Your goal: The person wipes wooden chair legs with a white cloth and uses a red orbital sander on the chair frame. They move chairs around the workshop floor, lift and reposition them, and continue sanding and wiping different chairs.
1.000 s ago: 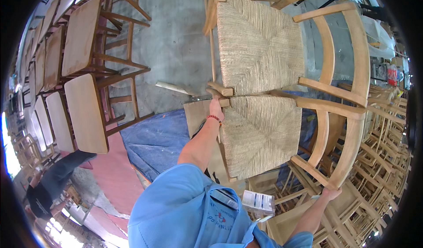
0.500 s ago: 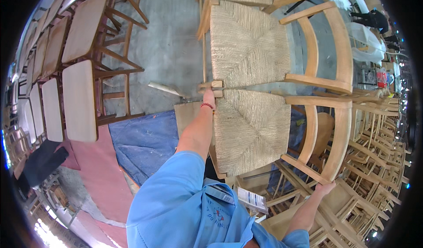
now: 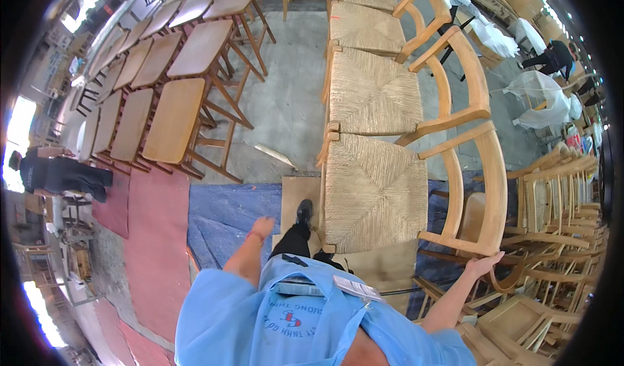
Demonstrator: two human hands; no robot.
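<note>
A wooden chair with a woven-cord seat stands nearest in front of me, its curved backrest to the right. My right hand touches the near corner of that backrest, its fingers stretched out rather than wrapped round the wood. Away from the chair, my left hand hangs in the air over a blue sheet, a red bracelet at its wrist. Motion smears its fingers, and nothing can be seen in it. A matching chair stands directly beyond, in one row with several others.
Rows of brown-topped stools stand at the left. Cardboard, a blue sheet and a red sheet cover floor. Bare chair frames crowd the right. A pale strip lies ahead. One person is far left, another far right.
My left hand has let go of the front corners of the two chair seats and swung back to the left. My right hand stays at the backrest corner, its fingers straighter. The view has shifted.
</note>
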